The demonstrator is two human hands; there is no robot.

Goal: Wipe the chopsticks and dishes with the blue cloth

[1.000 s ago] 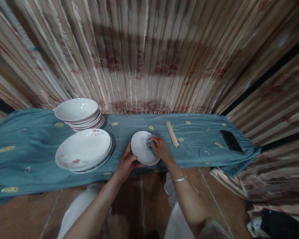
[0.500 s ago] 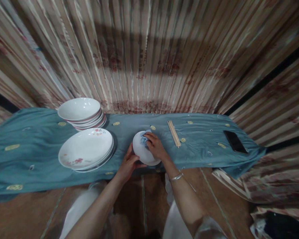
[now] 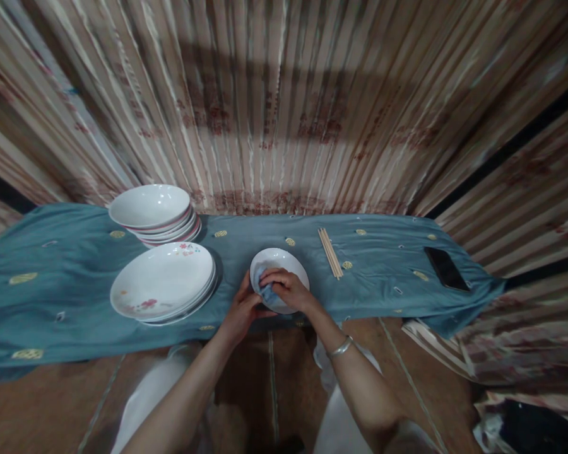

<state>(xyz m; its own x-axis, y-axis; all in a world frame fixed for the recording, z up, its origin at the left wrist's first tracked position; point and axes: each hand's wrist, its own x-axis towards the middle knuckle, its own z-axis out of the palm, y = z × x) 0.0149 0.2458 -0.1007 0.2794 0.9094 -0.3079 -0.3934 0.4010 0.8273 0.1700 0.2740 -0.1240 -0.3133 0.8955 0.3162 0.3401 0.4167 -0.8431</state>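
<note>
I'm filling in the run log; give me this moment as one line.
left hand: holds white bowl | right hand: holds blue cloth inside it | on teal tablecloth: plate stack, bowl stack, chopsticks, phone

Just below centre, a round white ceramic-looking bowl is gleaming with smooth glaze, while a crumpled light-blue cloth is looking matt inside it. At left, stacked white red-banded bowls and broad white flower-printed plates are shining glossily. Right of centre, slim pale wooden chopsticks are appearing matt. Lower right, a silvery metal bangle is glinting. Across the middle, a teal patterned fabric tablecloth is showing soft wrinkles.
</note>
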